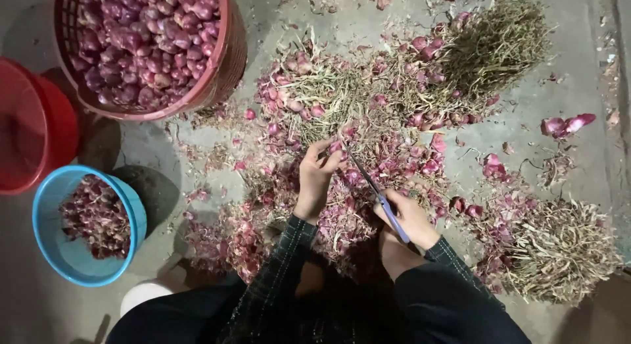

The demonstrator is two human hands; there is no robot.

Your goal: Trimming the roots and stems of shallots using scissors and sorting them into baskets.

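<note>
The light is dim and soft, brightest over the middle of the concrete floor and falling to dark at the corners, the blue bucket throws a soft shadow to its right, and the whole picture is slightly blurred, without strong glare.

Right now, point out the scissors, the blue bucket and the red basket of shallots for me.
scissors (369, 181): head view, on the blades' midpoint.
blue bucket (43, 198): head view, on its left rim.
red basket (227, 61): head view, on its right outer wall.
</note>
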